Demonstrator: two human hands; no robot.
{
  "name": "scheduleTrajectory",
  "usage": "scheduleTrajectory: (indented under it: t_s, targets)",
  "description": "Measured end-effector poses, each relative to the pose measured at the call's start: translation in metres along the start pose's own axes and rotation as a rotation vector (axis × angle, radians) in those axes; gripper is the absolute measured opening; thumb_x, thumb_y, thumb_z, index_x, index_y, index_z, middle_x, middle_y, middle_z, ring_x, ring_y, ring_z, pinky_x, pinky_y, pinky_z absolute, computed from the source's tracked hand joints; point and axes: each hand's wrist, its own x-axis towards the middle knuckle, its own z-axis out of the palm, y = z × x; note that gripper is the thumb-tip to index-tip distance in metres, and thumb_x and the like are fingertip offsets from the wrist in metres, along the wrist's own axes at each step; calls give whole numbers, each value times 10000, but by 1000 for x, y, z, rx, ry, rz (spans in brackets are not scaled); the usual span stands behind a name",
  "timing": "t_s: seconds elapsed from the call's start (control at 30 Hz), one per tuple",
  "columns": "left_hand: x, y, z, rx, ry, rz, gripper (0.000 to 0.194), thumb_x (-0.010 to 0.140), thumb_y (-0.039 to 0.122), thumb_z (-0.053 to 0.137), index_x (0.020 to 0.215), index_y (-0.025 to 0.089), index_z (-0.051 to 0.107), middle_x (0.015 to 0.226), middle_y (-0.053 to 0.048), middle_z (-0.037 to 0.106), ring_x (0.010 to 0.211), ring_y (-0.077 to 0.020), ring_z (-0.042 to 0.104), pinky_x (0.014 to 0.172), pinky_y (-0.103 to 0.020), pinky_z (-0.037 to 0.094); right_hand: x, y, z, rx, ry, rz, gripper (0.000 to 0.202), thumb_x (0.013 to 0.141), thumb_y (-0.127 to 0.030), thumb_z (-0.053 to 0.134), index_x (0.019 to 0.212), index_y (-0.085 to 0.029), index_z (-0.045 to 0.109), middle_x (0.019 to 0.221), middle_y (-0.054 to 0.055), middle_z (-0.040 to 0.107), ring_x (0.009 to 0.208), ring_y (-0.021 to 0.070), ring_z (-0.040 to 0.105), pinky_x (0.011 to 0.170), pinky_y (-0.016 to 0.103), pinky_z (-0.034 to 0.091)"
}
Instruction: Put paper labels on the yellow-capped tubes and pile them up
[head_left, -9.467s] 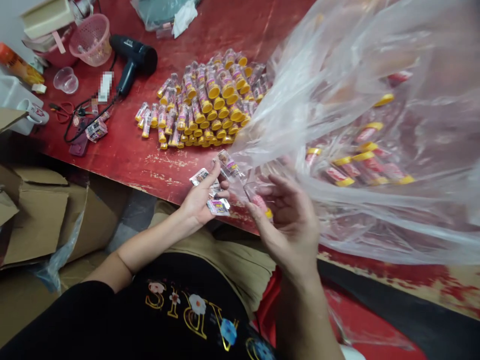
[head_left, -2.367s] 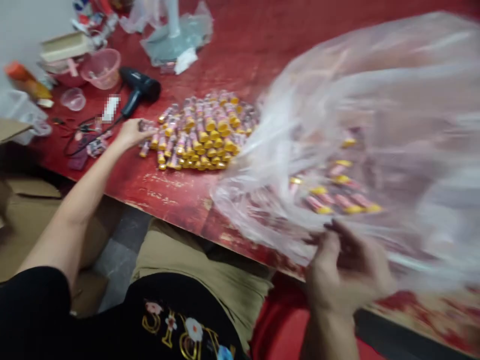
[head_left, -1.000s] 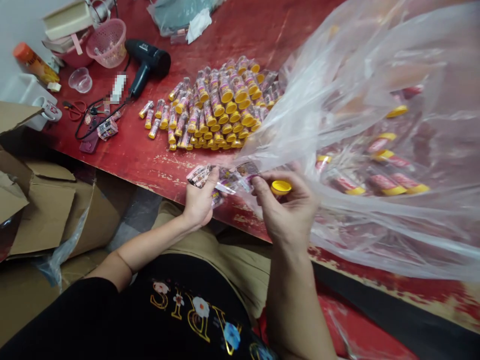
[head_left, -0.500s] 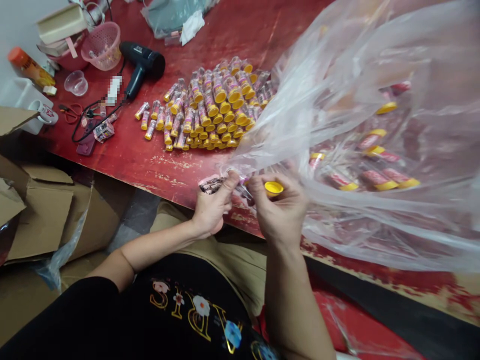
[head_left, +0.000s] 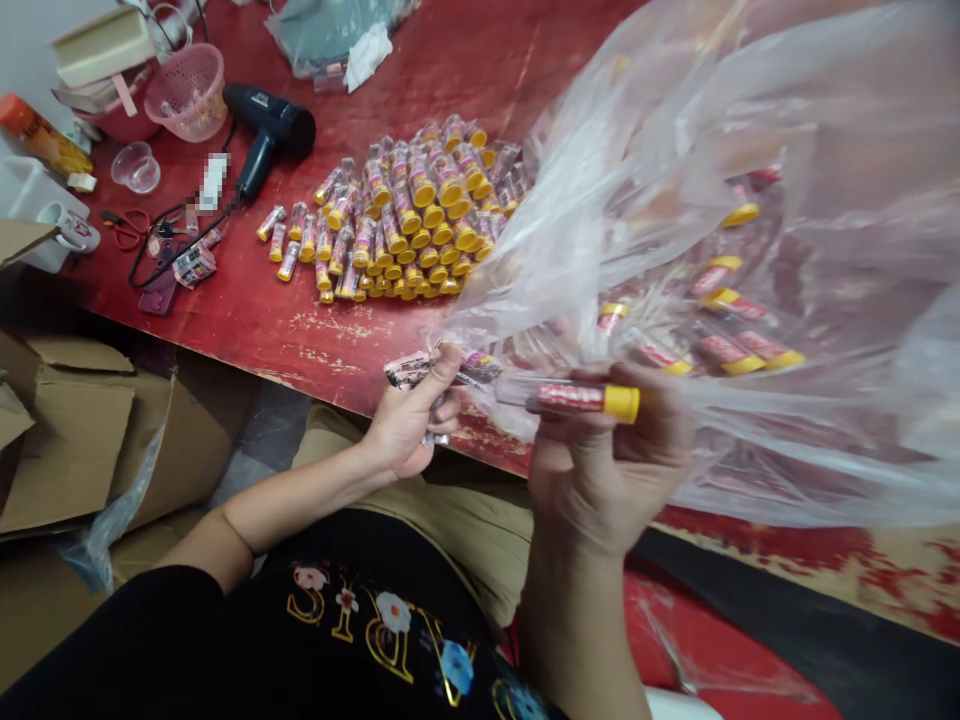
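Observation:
My right hand (head_left: pixel 611 460) grips a clear tube with a yellow cap (head_left: pixel 621 404) and a red printed label, held sideways with its cap to the right. To its left, my left hand (head_left: pixel 412 415) is closed round a bunch of printed plastic sleeves (head_left: pixel 407 370), which stick out past the thumb. The tube's left end lies close to these sleeves; whether they touch I cannot tell. Behind the hands is a heap of small yellow-capped tubes (head_left: pixel 420 220) in wrappers. At the right spreads a big clear plastic bag (head_left: pixel 675 250) with several capped tubes (head_left: pixel 724 352) inside.
A dark hair dryer (head_left: pixel 274 130) lies on the red table (head_left: pixel 247 325) with its cord trailing left. Near it are a pink basket (head_left: pixel 187 95), a clear cup (head_left: pixel 136 170), red-handled scissors (head_left: pixel 126 228) and a mug (head_left: pixel 75 228). Cardboard boxes (head_left: pixel 82 440) stand at the lower left.
My right hand has moved right and turned, so the tube now shows lengthwise instead of cap-on. The left hand keeps the sleeves. The whole view has shifted slightly.

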Motion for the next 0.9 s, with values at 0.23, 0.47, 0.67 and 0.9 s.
scheduleTrajectory:
  t_s: [0.23,0.47,0.67,0.9]
  targets:
    - [4,-2,-4,105,-6,61,574,696,546,977,749,193,527,542,99,450,429,-26,379,422,-180,201,-14,3,-9,-95,92,-36,321,788,-405,923,1042,-251,802,979,34,755,906,217,745,720,363,637]
    - [4,1,-5,147,-6,66,583,645,548,1000,790,182,570,566,97,490,431,-23,394,420,-180,188,-18,2,-20,-299,-68,-185,300,850,-292,880,1141,-239,830,1078,72,806,1001,258,774,899,480,669]
    - [10,3,-14,110,-25,95,621,555,550,1035,845,164,645,588,86,535,436,-21,395,410,-177,183,-23,-11,-28,-317,-333,-140,277,942,-172,732,1170,-282,844,1117,75,825,1029,240,787,867,417,670]
    - [8,8,-12,24,19,-9,399,756,403,964,911,139,707,720,6,693,471,-9,421,433,-152,208,-29,-7,-28,-228,-177,-43,265,927,-137,724,1113,-266,862,1002,50,840,934,213,787,859,384,644]
